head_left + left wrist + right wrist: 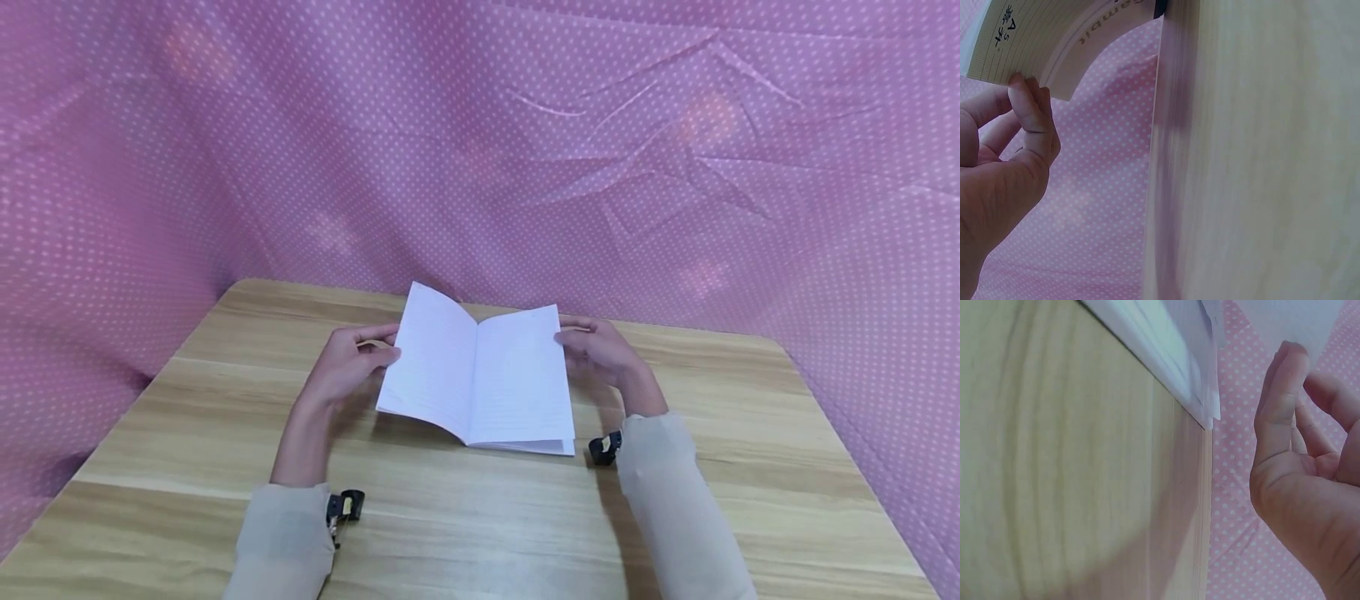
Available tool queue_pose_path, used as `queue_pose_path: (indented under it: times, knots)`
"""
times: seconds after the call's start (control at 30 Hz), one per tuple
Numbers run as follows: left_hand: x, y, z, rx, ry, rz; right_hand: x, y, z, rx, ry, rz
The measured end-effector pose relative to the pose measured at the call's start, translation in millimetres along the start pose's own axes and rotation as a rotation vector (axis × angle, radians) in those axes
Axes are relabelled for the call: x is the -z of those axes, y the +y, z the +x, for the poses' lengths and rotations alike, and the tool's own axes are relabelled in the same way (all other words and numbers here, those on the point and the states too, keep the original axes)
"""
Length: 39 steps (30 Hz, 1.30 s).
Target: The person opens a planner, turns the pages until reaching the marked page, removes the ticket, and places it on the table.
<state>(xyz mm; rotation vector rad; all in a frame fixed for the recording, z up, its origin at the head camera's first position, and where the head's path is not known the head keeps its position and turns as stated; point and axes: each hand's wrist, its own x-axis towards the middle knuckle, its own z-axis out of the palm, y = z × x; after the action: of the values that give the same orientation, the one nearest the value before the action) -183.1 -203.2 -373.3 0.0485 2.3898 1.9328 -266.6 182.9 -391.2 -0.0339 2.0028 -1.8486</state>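
A notebook [517, 375] with lined white pages lies spread in the head view, its spine near the wooden table and its left half raised. My left hand [348, 362] pinches the left edge between thumb and fingers. In the left wrist view the cover [1054, 37] shows printed lettering and bends upward off the table, with the left hand [1016, 144] at its edge. My right hand [600, 350] pinches the right edge of a page. The right wrist view shows the right hand [1304, 456] holding a thin lifted sheet [1297, 325], while other pages [1166, 356] lie lower.
The wooden table [465, 517] has rounded far corners. Pink polka-dot cloth [480, 167] hangs behind it and along both sides. Small black cameras sit at the left wrist [345, 506] and right wrist [604, 448], beside light sleeves.
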Motion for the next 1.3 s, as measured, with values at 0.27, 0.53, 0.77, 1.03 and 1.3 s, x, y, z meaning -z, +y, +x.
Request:
queue_pose_path:
  times: [0.27,0.53,0.77,1.03,1.3]
  knots:
    - [-0.7,-0.6,1.6,-0.006,0.0,0.001,-2.6,-4.4,-2.6,-0.024,0.007,0.074]
    - [0.2,-1.8,1.3,-0.005,-0.004,0.018,-10.3,-7.7,-1.0,-0.015,0.024,0.115]
    - [1.3,-1.3,0.5,0.0,-0.008,0.017,-20.1,-10.9,1.6,-0.009,0.03,0.213]
    - [1.5,-1.4,-0.2,0.001,-0.01,0.012,-36.4,-16.5,4.5,0.013,0.006,0.319]
    - [1.3,-1.0,-1.4,0.002,-0.016,-0.006,-54.9,-19.7,6.6,0.033,-0.023,0.382]
